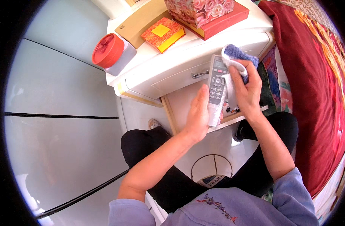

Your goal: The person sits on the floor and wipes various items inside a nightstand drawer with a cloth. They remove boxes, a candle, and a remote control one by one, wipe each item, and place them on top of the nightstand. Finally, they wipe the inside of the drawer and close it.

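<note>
We had our left hand (198, 113) closed about the lower end of the remote (217, 81), the thumb along its left edge and fingertips just showing past its right edge. Our right hand (248, 84) was pinched shut on a blue-and-white cloth (240, 54), thumb toward the remote, with the cloth bunched against the remote's upper right edge. The remote stood tilted, buttons toward us, in front of the white cabinet (150, 62) and over its pulled-out lower drawer (180, 103). Some small dark items (229, 109) lay in that drawer, too hidden by our hands to make out. Just left of the remote was the handle (200, 74) of the upper drawer, which was closed. On the cabinet top, we had a red-lidded tub (110, 49) at the left corner, then a tan box (136, 30), an orange box (153, 33) beside it, and a rose-print box (200, 11) standing on a red box (227, 20). Our knees (136, 145) were spread below the drawer, a wire ring (215, 165) between them. A dark red cover (308, 94) hung at our right; pale panels (63, 79) rose at our left.
</note>
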Tool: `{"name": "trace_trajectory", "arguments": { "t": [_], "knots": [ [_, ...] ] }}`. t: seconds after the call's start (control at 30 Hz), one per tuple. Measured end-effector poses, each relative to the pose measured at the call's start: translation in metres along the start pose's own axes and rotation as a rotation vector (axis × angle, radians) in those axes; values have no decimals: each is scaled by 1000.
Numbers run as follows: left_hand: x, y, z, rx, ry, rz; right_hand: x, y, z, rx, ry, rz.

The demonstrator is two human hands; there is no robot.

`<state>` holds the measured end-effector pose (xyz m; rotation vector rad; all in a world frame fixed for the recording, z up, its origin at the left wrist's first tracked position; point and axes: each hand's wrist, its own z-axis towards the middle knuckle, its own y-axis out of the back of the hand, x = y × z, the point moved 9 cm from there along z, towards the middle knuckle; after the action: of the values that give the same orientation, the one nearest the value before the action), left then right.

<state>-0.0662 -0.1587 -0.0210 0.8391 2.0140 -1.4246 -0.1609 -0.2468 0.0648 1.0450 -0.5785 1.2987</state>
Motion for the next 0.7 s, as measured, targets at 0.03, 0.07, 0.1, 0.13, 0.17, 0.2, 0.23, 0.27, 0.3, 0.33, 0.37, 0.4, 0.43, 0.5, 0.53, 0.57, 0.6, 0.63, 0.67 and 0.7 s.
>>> {"name": "trace_trajectory", "arguments": {
  "t": [0.03, 0.07, 0.1, 0.13, 0.17, 0.2, 0.23, 0.27, 0.3, 0.33, 0.37, 0.4, 0.43, 0.5, 0.53, 0.57, 0.6, 0.63, 0.67, 0.7],
  "knots": [
    [-4, 3, 1, 3, -25, 4, -1, -5, -6, 24, -45, 64],
    [-9, 6, 2, 5, -50, 8, -3, -12, -15, 77, -65, 80],
    [-12, 13, 3, -83, -63, -38, 9, -18, -22, 139, 14, 64],
    [-15, 17, 4, -166, -73, -87, 15, -26, -33, 214, 38, 52],
    [-17, 21, 5, -247, -84, -134, 25, -29, -42, 276, 133, 18],
    [-20, 18, 6, -119, -95, -105, 28, -32, -52, 337, 147, 35],
    [-24, 20, 5, -130, -151, -88, 32, -36, -60, 399, 160, 52],
    [-29, 21, 3, -139, -206, -70, 36, -37, -63, 413, 201, 17],
    [-34, 21, 2, -147, -260, -53, 40, -38, -65, 426, 242, -19],
    [-38, 21, -1, -195, -292, -18, 43, -40, -69, 442, 279, -54],
    [-34, 24, 1, -217, -313, 36, 39, -37, -63, 352, 259, -72],
    [-26, 31, 5, -238, -334, 91, 34, -35, -54, 262, 239, -91],
    [-19, 34, 9, -251, -349, 135, 28, -30, -45, 172, 217, -123],
    [-1, 14, 7, -74, -150, 63, 11, -10, -24, -4, 136, -106],
    [2, 0, 0, 9, -56, -21, 4, -2, -14, -65, 59, -70],
    [8, -11, -4, 94, 39, -106, 0, 5, -5, -113, 41, -8],
    [17, -14, -6, 146, 136, -190, -9, 8, -2, -101, -83, 146],
    [23, -17, -8, 200, 204, -267, -14, 9, 1, -90, -208, 300],
    [28, -19, -10, 252, 272, -345, -16, 6, 0, -70, -219, 383],
    [31, -22, -12, 304, 339, -423, -12, 4, -1, -35, -171, 333]
  ]
}}
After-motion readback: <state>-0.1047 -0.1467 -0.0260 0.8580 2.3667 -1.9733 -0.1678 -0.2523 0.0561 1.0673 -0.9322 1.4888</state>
